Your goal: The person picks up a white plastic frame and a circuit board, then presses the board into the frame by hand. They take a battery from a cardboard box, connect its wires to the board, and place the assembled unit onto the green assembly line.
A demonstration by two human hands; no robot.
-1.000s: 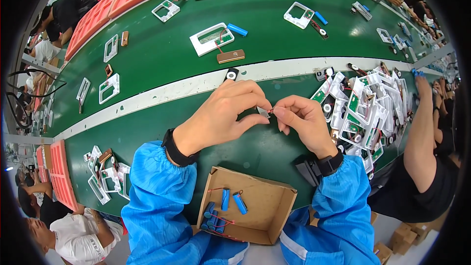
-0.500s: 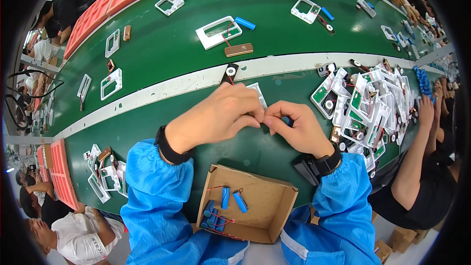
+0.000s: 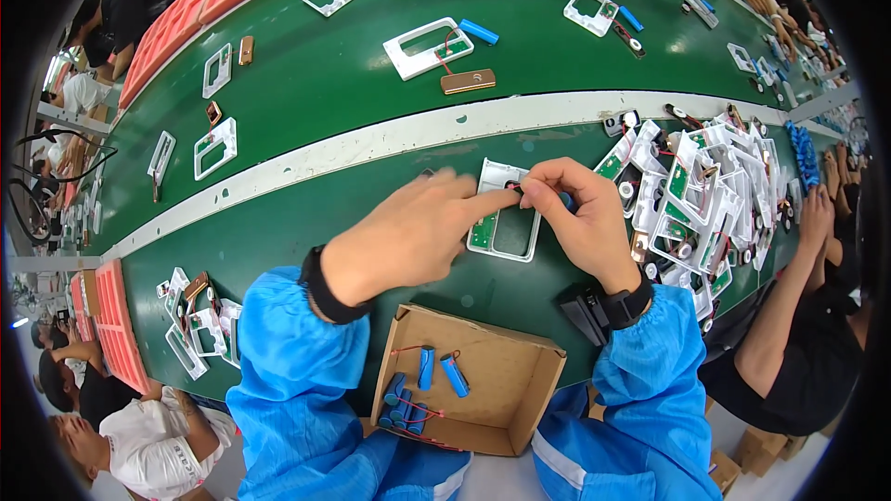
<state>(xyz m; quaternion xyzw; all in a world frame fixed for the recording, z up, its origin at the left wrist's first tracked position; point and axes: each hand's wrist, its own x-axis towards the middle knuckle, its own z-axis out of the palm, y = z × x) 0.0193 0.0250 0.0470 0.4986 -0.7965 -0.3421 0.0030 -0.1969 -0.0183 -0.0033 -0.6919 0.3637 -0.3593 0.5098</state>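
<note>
A white plastic frame (image 3: pixel 532 239) with a green circuit board (image 3: pixel 483 233) lies on the green bench under my hands. My left hand (image 3: pixel 408 227) reaches over its left side, slightly blurred, its index finger stretched toward my right fingertips and the other fingers partly hidden. My right hand (image 3: pixel 583 215) is closed at the frame's upper right, thumb and index finger pinched together. Part of a blue battery cell (image 3: pixel 567 201) shows inside that hand. Something small and dark sits at the meeting fingertips, too hidden to name.
A cardboard box (image 3: pixel 520 399) with several blue batteries stands close to me. White housings heap up at right (image 3: pixel 710 195), and a smaller pile (image 3: pixel 209 329) lies left. Beyond a white rail (image 3: pixel 371 143), a green belt (image 3: pixel 306 65) carries spaced-out parts. A co-worker's arm (image 3: pixel 784 297) reaches in at right.
My left hand has moved left and lower, its index finger now stretched out. The white frame shows more fully between my hands. Parts on the far belt have shifted slightly right and away.
</note>
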